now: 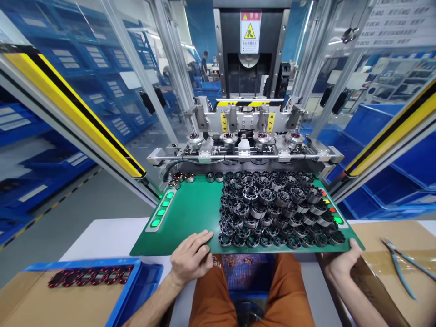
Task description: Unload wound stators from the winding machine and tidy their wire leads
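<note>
My left hand (192,256) rests at the front edge of a green worktop (194,206), index and middle fingers stretched out on it, the others bent, nothing held. At the front right corner of that worktop is my right hand (342,261), thumb on top and the other fingers partly hidden below the edge. Between the hands stands a large block of black and silver ring-shaped motor stator cores (267,195), stacked in layers on the right. At the back left lie several stators with copper windings (180,178).
Behind the worktop is a machine (245,136) with several stator holders. Slanted yellow-and-black posts (78,118) flank it. A blue tray (131,281) at lower left holds a row of wound stators (90,277). Pliers (398,268) lie on cardboard at right. A person (204,66) stands far back.
</note>
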The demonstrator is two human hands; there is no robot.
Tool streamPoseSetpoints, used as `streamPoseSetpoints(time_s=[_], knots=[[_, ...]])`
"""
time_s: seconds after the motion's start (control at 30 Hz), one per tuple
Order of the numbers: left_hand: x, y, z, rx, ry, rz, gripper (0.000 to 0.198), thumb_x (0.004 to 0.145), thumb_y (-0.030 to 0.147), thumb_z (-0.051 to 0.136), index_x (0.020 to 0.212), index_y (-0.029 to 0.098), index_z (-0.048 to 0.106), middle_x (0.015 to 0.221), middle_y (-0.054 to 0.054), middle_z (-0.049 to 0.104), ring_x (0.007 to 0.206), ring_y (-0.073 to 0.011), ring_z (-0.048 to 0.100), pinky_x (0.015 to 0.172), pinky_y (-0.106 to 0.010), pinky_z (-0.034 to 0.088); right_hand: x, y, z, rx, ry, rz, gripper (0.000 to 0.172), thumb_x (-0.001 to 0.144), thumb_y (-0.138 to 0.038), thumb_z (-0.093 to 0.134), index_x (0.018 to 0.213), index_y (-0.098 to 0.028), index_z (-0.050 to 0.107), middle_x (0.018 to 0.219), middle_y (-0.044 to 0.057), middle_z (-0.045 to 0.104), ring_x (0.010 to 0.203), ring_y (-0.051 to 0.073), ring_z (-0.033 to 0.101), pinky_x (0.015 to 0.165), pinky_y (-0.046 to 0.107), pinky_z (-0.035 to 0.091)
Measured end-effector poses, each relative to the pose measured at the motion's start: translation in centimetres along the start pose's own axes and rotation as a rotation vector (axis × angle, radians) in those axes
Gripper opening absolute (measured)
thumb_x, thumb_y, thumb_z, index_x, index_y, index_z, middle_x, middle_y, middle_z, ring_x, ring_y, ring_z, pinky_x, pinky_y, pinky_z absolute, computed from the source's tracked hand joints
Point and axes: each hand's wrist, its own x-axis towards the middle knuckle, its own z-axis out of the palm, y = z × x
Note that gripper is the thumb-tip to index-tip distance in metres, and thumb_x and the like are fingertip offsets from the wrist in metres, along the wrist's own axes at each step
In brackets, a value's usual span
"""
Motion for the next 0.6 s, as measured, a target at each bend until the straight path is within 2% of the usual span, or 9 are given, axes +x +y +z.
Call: streamPoseSetpoints(time_s=[0.13,0.27,0.43,0.6], knots=[[0.06,0.03,0.11,0.003,0.0,0.0,0.014,0.1,0.013,0.058,0.091,0.023,0.056,0.113,-0.006,0.086,0.1,-0.0241,0.085,0.092,-0.038,0.064,-0.09,0.0,0.04,0.013,0.005,-0.017,0.059,0.076,-0.06,0.071,0.122,-0.024,0.08,0.131,0.003,0.08,0.113,0.024,0.071,0.083,0.033,0.063],[0.08,0.03,0.09,-0.005,0.0,0.002,0.014,0.099,0.012,0.058,0.09,0.022,0.055,0.113,-0.007,0.086,0.101,-0.0245,0.085,0.091,-0.038,0.064,-0.14,-0.04,0.16,0.01,0.014,-0.009,0.059,0.075,-0.063,0.073,0.117,-0.022,0.08,0.133,0.006,0.08,0.122,0.028,0.071,0.089,0.037,0.066],[0.07,0.01,-0.02,-0.005,-0.003,0.003,0.014,0.1,0.013,0.059,0.09,0.022,0.055,0.113,-0.007,0.086,0.101,-0.0247,0.085,0.092,-0.039,0.065,0.03,0.09,-0.05,0.014,0.076,-0.008,0.057,0.073,-0.061,0.077,0.115,-0.023,0.08,0.13,0.004,0.08,0.116,0.026,0.072,0.088,0.037,0.068],[0.14,0.03,0.05,-0.005,-0.004,0.001,0.014,0.1,0.013,0.058,0.091,0.023,0.055,0.113,-0.006,0.086,0.102,-0.0242,0.085,0.091,-0.039,0.065,-0.07,0.01,0.01,0.013,0.047,0.014,0.057,0.077,-0.061,0.072,0.118,-0.023,0.08,0.13,0.005,0.081,0.116,0.027,0.073,0.088,0.038,0.069]])
